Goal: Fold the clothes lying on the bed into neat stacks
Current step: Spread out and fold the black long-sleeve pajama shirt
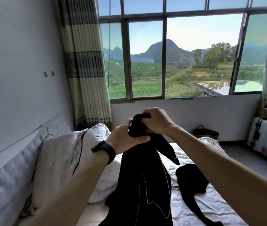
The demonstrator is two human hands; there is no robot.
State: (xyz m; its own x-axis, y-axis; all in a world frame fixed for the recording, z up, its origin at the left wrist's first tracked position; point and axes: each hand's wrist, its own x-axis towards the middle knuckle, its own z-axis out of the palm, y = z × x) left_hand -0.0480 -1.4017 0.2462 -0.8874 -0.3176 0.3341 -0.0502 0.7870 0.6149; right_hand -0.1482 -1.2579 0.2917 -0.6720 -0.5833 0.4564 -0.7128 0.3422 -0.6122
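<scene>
While both forearms stretch forward, the left hand [126, 137], with a black wristband [105, 150] on its wrist, and the right hand [157, 123] curl tightly round the bunched top of a black garment [145, 185] traced with thin pale lines. It hangs limp just right of the rumpled white pillow [59, 154]. Farther right of the pillow, another dark garment [191, 180] lies crumpled on the wrinkled white sheet [211, 209].

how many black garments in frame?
2. The first garment hangs from the left hand and right hand over the bed; the second garment lies crumpled on it, further right. More could hide behind the arms.
</scene>
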